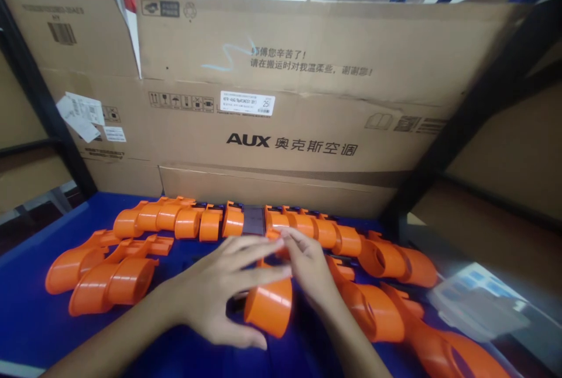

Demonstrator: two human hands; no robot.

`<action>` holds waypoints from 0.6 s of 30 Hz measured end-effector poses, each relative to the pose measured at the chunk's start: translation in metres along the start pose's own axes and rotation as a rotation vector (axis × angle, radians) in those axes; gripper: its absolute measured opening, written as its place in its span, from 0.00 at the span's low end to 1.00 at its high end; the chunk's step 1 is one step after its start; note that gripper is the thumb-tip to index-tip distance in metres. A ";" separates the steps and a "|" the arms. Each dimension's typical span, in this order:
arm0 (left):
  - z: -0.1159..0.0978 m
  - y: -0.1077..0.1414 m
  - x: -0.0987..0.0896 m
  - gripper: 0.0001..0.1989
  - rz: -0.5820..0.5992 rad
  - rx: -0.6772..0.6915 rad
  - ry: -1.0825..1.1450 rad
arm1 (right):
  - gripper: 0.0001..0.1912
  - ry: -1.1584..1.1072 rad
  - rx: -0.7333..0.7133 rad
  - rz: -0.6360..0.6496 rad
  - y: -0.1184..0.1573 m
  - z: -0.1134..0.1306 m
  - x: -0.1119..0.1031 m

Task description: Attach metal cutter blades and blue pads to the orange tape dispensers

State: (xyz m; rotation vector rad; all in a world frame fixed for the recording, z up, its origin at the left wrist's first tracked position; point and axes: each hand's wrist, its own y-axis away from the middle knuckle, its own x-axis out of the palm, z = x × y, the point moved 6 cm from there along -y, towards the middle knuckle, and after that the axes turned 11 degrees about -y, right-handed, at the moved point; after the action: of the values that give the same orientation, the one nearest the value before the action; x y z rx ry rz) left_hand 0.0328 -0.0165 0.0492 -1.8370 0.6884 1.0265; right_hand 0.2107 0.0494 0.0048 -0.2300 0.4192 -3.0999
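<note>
Many orange curved plastic parts lie in rows on a blue surface (184,275). My left hand (223,290) reaches in from the lower left, thumb and fingers spread around an orange part (270,306) at the front centre; whether it touches the part is unclear. My right hand (307,261) is just beside it, thumb and index finger pinched near the left fingertips, at the upper end of that part. What the pinch holds is too small to make out. Behind the hands, a dark flat piece (253,221) sits between orange parts of the back row.
A large cardboard box wall (281,114) stands behind the blue surface. Dark metal frame bars (456,109) rise at both sides. At the right edge lies a clear plastic container (478,302). More orange parts (109,281) lie at the left.
</note>
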 end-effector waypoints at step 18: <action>0.090 0.012 0.030 0.35 -0.672 -0.837 1.119 | 0.01 0.971 -0.034 0.574 0.021 0.007 0.004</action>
State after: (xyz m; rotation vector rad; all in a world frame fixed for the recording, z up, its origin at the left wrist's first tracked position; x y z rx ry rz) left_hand 0.0052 0.0573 -0.0049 -3.0717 0.1319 -0.3385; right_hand 0.2077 0.0278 0.0064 1.1949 0.4170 -2.4101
